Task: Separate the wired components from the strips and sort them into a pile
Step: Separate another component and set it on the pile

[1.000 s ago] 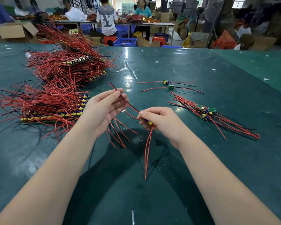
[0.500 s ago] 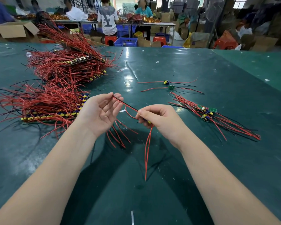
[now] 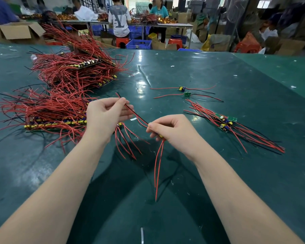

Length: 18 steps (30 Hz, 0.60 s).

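both hands up over the green worktop [image 3: 165, 217] near centre. right hand [image 3: 173, 132] has fingers curled, pinching a wired component [image 3: 161, 136] w/ small yellow part just showing under the fingers; two red leads hang from it toward 6 o'clock, tips above the worktop. from the same hand a black and a red lead [image 3: 133, 112] run toward 10 o'clock to the left hand [image 3: 106, 115], which pinches them between thumb & fingers, palm facing up; lead ends poke out past the fingertips at 11 o'clock.

under the left hand, at its 5 o'clock, another component w/ red leads [image 3: 125, 143] lies fanned on the worktop. strips still loaded w/ components and red wires [image 3: 48, 113] lie at 9 o'clock of the left hand, touching more stacked strips [image 3: 77, 69] at 11 o'clock, farther back.

sorted pile of separated components [image 3: 225, 123] at 3 o'clock of the right hand, well apart from it, wires trailing toward 4 o'clock. two single components [image 3: 185, 91] lie at 1 o'clock, behind the pile. people at tables in the bg.
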Each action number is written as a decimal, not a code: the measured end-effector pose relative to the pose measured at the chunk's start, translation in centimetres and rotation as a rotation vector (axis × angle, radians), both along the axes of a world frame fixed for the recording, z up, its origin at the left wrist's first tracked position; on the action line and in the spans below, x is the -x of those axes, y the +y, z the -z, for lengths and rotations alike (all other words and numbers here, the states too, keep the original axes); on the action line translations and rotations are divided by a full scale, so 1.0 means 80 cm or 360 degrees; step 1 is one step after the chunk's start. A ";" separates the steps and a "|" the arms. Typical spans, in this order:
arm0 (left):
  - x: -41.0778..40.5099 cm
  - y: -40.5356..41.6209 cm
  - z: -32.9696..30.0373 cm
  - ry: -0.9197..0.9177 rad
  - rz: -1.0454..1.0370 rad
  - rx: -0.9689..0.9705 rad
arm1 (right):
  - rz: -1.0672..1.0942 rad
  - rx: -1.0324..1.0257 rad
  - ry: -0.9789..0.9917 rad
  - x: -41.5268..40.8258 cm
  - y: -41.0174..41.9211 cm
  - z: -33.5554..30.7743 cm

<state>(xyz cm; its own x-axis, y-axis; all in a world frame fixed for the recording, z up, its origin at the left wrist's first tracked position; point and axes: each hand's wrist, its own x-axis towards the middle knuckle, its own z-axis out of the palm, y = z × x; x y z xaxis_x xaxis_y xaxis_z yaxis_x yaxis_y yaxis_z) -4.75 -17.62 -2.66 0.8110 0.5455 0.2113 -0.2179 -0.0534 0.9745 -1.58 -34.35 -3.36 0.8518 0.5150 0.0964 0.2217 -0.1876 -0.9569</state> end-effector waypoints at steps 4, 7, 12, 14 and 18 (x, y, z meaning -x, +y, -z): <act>0.001 -0.004 0.004 -0.0031 -0.0174 -0.0548 | -0.0135 -0.0180 0.0087 0.004 0.000 -0.005; 0.000 -0.001 -0.002 -0.0046 -0.0033 -0.0028 | -0.0160 -0.0240 0.0146 0.004 -0.001 -0.006; -0.001 0.001 -0.010 0.0082 0.0237 0.0765 | -0.0044 -0.0124 0.0157 0.000 -0.003 -0.003; 0.000 0.002 -0.011 0.0132 0.0289 0.0883 | -0.0015 -0.0114 0.0138 -0.001 -0.002 -0.002; 0.000 0.007 -0.011 0.0094 0.0313 0.0867 | -0.0003 -0.0190 0.0127 0.003 0.000 -0.004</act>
<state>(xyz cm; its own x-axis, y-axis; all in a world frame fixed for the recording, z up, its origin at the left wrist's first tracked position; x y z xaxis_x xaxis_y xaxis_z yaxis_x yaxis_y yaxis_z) -4.79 -17.07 -1.74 0.9101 0.4005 -0.1065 -0.1171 0.4952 0.8609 -1.80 -34.32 -3.03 0.8582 0.5055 0.0892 0.1443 -0.0708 -0.9870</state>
